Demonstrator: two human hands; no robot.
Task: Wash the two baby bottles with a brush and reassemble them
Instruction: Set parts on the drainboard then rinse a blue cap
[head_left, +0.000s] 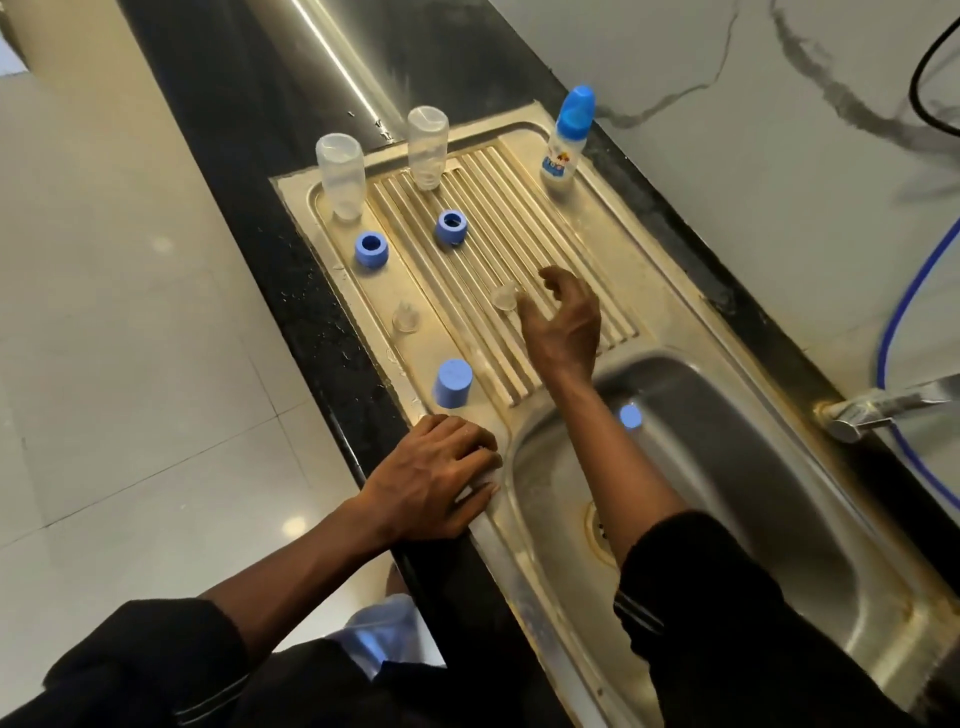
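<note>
Two clear bottle bodies (340, 174) (427, 145) stand upside down at the far end of the steel drainboard (519, 171). Two blue screw rings (371, 249) (450, 227) sit nearer, then two clear nipples (405, 318) (504, 297). A blue cap (453, 383) stands by the front rim. A small blue round thing (630, 416) shows in the sink basin. My right hand (563, 322) hovers over the ribs, fingers loosely spread, thumb tip beside the right nipple, holding nothing. My left hand (441, 480) rests on the sink's front rim, fingers curled over something pale that I cannot make out.
An assembled bottle with a blue cap (569, 140) stands at the drainboard's far right. The sink basin (727, 467) lies right of my arms, with a tap (878, 408) and a blue hose (904, 312) at the wall side. A black counter edge (311, 322) borders the floor at left.
</note>
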